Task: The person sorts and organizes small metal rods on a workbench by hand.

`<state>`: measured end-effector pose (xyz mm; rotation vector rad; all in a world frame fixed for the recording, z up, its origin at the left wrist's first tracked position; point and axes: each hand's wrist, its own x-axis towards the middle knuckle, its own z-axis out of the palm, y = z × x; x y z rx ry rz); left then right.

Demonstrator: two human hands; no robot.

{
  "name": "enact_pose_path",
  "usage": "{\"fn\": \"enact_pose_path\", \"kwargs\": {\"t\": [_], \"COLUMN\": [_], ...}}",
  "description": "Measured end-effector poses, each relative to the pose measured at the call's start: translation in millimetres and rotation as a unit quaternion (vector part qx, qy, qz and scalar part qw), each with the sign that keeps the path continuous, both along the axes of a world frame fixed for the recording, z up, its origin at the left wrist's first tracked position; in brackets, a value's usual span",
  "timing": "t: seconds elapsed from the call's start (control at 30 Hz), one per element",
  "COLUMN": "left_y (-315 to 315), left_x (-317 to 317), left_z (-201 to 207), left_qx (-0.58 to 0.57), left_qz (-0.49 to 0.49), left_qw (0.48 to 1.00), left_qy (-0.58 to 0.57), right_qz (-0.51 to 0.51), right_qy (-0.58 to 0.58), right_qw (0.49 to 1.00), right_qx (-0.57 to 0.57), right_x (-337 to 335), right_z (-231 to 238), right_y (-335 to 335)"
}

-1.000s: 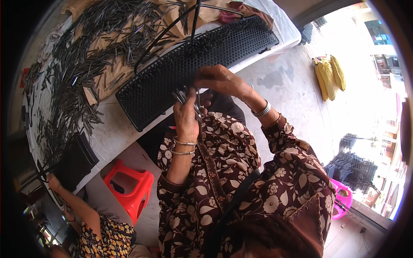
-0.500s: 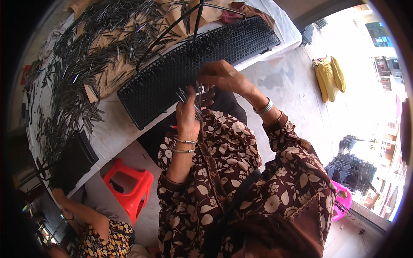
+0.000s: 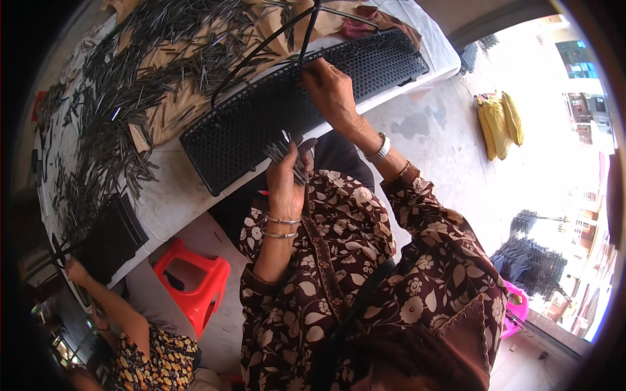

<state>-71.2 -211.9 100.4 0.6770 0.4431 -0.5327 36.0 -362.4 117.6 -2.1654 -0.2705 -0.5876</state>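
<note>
A bundle of thin dark metal strips (image 3: 277, 154) is gripped in my left hand (image 3: 285, 181), just in front of a long black perforated panel (image 3: 228, 140). The strips poke out past the thumb. My right hand (image 3: 336, 98) is above the middle of the panel, its fingers pinched together near the far edge. Whatever those fingertips hold, if anything, is too small and dark to make out. The panel has rows of small round holes and lies slanted along the table's near edge.
Heaps of similar strips (image 3: 140, 78) cover the table (image 3: 173, 189) and brown paper. Thin black bars (image 3: 264, 49) rise over the panel. At lower left, another person's arm (image 3: 111, 303) reaches to a black panel (image 3: 107, 238). A red stool (image 3: 195, 277) and yellow sacks (image 3: 499, 127) stand on the floor.
My right hand has moved from beside the left hand up and away, over the panel. The left hand keeps its bundle in nearly the same place. The other person's arm has shifted slightly.
</note>
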Motion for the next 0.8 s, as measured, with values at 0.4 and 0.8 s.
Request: {"fn": "enact_pose_path", "kwargs": {"t": [0.4, 0.8], "left_y": [1, -2], "left_x": [4, 3], "left_z": [16, 21], "left_qx": [-0.016, 0.045], "left_qz": [0.02, 0.024], "left_qw": [0.999, 0.997], "left_qy": [-0.036, -0.054], "right_qz": [-0.023, 0.262], "right_qy": [0.029, 0.37], "right_qw": [0.983, 0.881], "right_qx": [-0.182, 0.133], "right_x": [-1, -37], "right_z": [3, 35], "right_y": [7, -11]}}
